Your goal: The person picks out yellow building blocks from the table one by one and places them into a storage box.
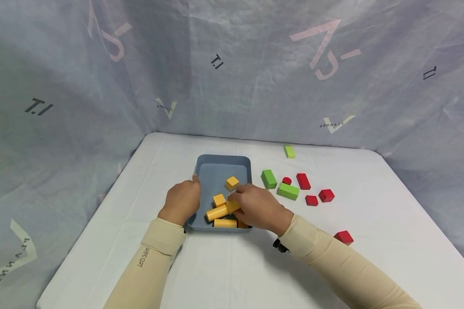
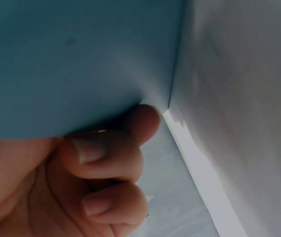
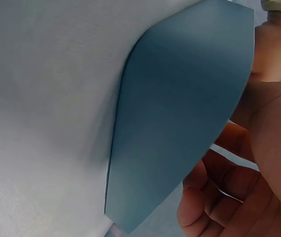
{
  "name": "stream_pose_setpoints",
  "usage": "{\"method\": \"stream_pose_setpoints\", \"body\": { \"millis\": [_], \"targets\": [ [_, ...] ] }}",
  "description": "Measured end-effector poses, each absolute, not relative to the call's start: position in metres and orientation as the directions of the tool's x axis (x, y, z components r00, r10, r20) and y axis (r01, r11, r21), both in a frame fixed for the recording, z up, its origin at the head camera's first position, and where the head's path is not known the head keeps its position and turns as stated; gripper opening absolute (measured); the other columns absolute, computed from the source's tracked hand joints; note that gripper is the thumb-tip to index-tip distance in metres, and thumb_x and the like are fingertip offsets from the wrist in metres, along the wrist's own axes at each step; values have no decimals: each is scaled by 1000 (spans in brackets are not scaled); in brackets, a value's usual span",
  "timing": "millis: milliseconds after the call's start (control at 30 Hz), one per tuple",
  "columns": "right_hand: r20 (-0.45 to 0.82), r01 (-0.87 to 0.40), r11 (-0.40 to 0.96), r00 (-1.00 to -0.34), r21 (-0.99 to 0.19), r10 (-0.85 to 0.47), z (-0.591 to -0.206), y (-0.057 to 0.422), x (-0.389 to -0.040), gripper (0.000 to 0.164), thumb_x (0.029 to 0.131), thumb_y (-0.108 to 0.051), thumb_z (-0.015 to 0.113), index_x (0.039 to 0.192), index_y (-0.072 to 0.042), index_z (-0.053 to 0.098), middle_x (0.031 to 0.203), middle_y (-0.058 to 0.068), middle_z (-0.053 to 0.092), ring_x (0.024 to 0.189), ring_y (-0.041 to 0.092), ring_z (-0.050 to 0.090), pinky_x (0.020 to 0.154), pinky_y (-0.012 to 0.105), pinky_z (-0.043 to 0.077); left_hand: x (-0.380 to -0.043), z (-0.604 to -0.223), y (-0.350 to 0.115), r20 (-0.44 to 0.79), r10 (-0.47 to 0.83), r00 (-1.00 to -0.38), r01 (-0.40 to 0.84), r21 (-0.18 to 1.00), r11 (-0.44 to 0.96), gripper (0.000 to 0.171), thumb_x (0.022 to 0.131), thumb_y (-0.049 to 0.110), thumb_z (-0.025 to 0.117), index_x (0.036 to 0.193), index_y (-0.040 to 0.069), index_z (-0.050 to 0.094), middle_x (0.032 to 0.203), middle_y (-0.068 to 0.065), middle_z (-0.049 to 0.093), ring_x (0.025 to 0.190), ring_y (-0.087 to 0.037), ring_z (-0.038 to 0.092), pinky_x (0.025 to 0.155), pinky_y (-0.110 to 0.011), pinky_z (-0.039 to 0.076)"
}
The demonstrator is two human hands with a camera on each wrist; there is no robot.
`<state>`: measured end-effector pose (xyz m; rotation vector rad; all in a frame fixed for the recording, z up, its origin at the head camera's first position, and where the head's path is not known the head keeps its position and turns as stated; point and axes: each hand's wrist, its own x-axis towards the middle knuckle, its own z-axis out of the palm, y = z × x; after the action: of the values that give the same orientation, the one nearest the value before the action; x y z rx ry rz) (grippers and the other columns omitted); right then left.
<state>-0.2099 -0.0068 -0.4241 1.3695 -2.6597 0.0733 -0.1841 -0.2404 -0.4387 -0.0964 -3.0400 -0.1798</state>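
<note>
A blue-grey tray [image 1: 210,171] lies on the white table, with several yellow blocks in it. Around its left wall my left hand [image 1: 182,201] is gripping; in the left wrist view the curled fingers [image 2: 113,158] meet the tray's rim. My right hand [image 1: 259,207] reaches over the right wall and pinches a yellow block [image 1: 233,207] between thumb and fingers. Close by inside the tray are a yellow cylinder [image 1: 217,213], another yellow cylinder [image 1: 225,223] along the near wall, and two yellow cubes, one in the middle [image 1: 219,200] and one farther back [image 1: 232,183]. The right hand partly hides another yellow piece.
Right of the tray lie green blocks [image 1: 269,179] and red pieces, among them a red cube [image 1: 326,195]. A light green block [image 1: 289,152] sits near the far edge, and another red cube [image 1: 343,237] is beside the right forearm. A grey printed curtain [image 1: 232,86] hangs behind the table.
</note>
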Motion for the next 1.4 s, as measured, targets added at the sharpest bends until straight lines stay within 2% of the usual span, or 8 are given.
{"method": "stream_pose_setpoints", "body": {
  "millis": [233,500,667,900,1067,1400],
  "targets": [
    [154,-814,580,-569,30,-808,-428,-7,-208,20,87,-29,81,105,-22,77,89,-7,64,80,9,52,65,21,49,-183,-439,-239,94,63,-994,74,113,991,56,97,3,66,147,-13,47,97,-21,75,58,-18,60,50,-35,51],
    [172,-820,573,-564,-1,-808,-433,-7,-206,5,88,-22,75,93,-24,74,80,-8,58,75,11,50,58,22,44,-184,-438,-239,75,55,-996,63,112,992,56,98,4,64,148,-13,46,101,-22,75,61,-19,63,53,-36,53],
    [143,-808,589,-583,1,-800,-431,-5,-205,10,90,-25,75,100,-24,75,85,-8,62,78,11,51,60,22,45,-184,-438,-238,71,53,-996,61,113,992,55,99,4,63,148,-13,45,101,-22,75,60,-18,61,52,-35,52],
    [197,-770,634,-634,-74,-748,-418,9,-194,28,90,-25,78,117,-19,78,107,-3,73,90,11,60,67,22,52,-183,-437,-240,95,75,-993,86,111,990,53,98,2,63,146,-15,47,91,-22,73,53,-16,54,45,-31,45],
    [244,-749,646,-660,-146,-710,-420,26,-186,23,89,-29,78,111,-20,79,106,-4,72,94,9,62,75,26,56,-186,-435,-241,130,85,-988,100,108,989,51,99,1,61,145,-17,48,89,-23,73,52,-16,53,45,-31,43],
    [326,-720,674,-684,-164,-652,-430,53,-186,15,93,-30,73,105,-25,81,105,-11,70,96,6,65,82,27,58,-183,-440,-242,135,104,-985,119,115,986,53,95,-3,62,144,-18,47,77,-19,68,48,-15,50,40,-27,37]
  ]
}}
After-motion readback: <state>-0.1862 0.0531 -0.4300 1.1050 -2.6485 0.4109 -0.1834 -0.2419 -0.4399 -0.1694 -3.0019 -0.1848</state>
